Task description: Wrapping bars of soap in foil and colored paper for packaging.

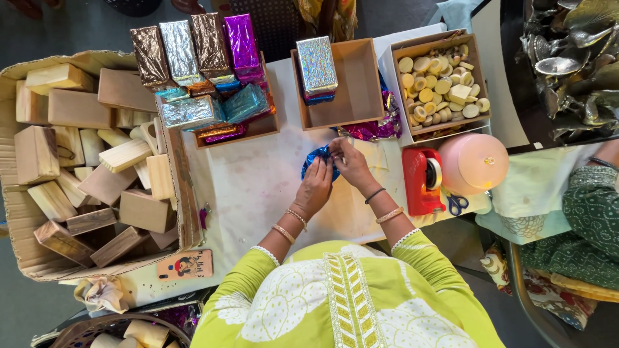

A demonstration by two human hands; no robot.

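Note:
Both my hands meet over the white table (251, 187) on a small block wrapped in shiny blue foil (317, 158). My left hand (316, 183) covers its near side, fingers curled on the foil. My right hand (349, 161) pinches the foil's right end. Most of the block is hidden under my fingers. Loose purple foil (374, 129) lies just beyond my right hand.
A cardboard box of wooden blocks (84, 161) fills the left. At the back stand a tray of foil-wrapped blocks (206, 71), a box with one silver-wrapped block (316, 64) and a box of round wooden discs (438, 80). A red tape dispenser (422, 180), scissors (456, 204) and a pink cylinder (474, 162) sit right. Another person's green sleeve (590, 212) is at far right.

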